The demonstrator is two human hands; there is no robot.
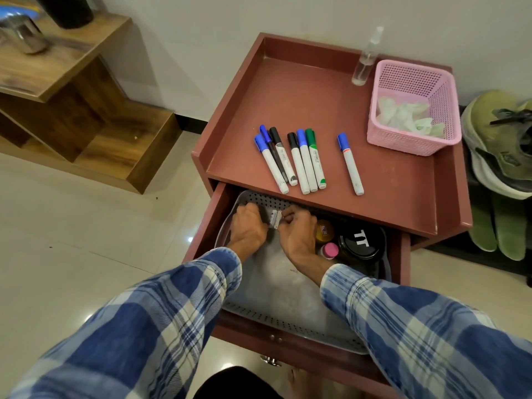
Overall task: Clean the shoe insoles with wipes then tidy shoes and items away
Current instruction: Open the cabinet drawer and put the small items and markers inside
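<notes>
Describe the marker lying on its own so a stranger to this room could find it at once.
Look at the red-brown cabinet top, above the open drawer. Between the cluster of markers and the pink basket lies one marker alone. It has a blue cap and an orange band below it.

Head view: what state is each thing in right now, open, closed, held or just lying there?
drawer: pulled open.
grey tray: sitting inside the drawer.
small pale item: pinched between both hands.
left hand: grips the item.
right hand: grips the item.
markers: capped, lying on the cabinet top.
spray bottle: upright.
pink basket: upright, holds crumpled wipes.
black tin: lid on.
shoe: upright beside the cabinet.
</notes>
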